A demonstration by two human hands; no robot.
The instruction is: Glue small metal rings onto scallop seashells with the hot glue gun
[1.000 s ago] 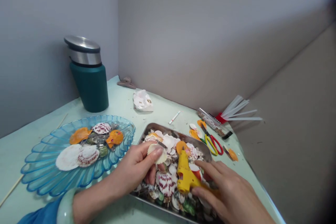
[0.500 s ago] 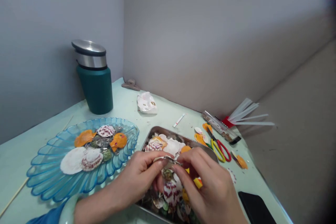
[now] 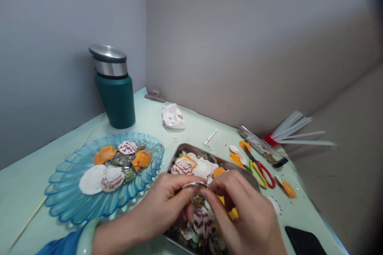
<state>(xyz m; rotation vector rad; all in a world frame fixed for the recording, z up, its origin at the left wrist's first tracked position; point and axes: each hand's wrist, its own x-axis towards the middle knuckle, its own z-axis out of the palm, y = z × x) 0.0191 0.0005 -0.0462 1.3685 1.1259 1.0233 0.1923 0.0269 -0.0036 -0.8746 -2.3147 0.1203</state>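
Over the metal tray (image 3: 216, 157) of mixed seashells, both my hands meet at one thin pale seashell (image 3: 193, 184), seen nearly edge-on. My left hand (image 3: 167, 199) pinches its left side between thumb and fingers. At its right end, the thumb and forefinger of my right hand (image 3: 245, 211) are closed on the edge, where a small dark bit shows that I cannot make out. Below the fingers lie a purple-striped scallop shell (image 3: 202, 221) and several other shells. My hands partly cover the tray.
To the left, a blue scalloped plate (image 3: 64, 205) bears several shells. Behind it stands a green bottle (image 3: 116, 101). Red-and-yellow-handled scissors (image 3: 263, 173), orange shells, clear sticks (image 3: 291, 127) and a black phone (image 3: 303, 241) lie on the right. A crumpled wrapper (image 3: 172, 116) lies at the back.
The whole scene has shifted slightly to the right in view as the head turned a little. Both hands stay closed on the shell, which appears slightly tilted from before.
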